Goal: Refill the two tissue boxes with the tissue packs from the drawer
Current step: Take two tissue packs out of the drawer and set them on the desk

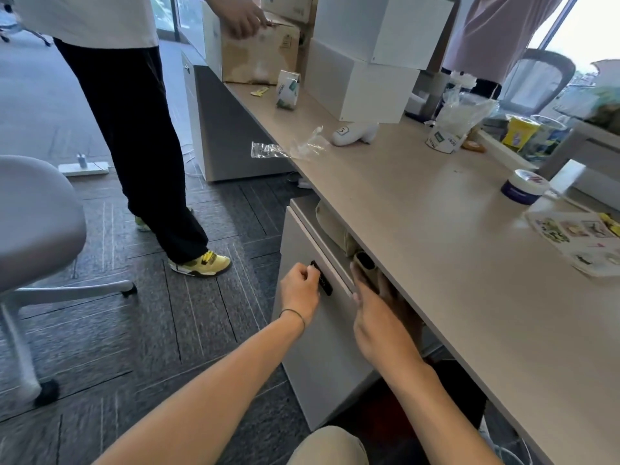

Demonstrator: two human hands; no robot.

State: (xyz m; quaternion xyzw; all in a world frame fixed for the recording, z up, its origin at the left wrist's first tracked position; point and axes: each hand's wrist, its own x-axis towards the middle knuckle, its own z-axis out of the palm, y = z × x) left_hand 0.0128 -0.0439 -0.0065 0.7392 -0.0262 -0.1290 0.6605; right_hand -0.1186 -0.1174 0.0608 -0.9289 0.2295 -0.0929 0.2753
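A white drawer unit (322,347) stands under the beige desk (436,250), with its top drawer pulled slightly out. My left hand (298,290) is closed on the small black handle (321,278) on the drawer front. My right hand (379,323) reaches over the drawer's top edge into the gap, its fingertips hidden under the desk edge against a beige object. A pale soft pack (332,223) lies further back in the drawer. On the desk, a green-and-white tissue pack (288,90) stands upright and another (443,140) sits under a clear bag.
Two stacked white boxes (362,85) and a cardboard box (261,52) fill the back of the desk. A person in dark trousers (134,129) stands to the left, hand on the cardboard box. A grey office chair (33,213) is at my left. A round tub (523,187) sits at right.
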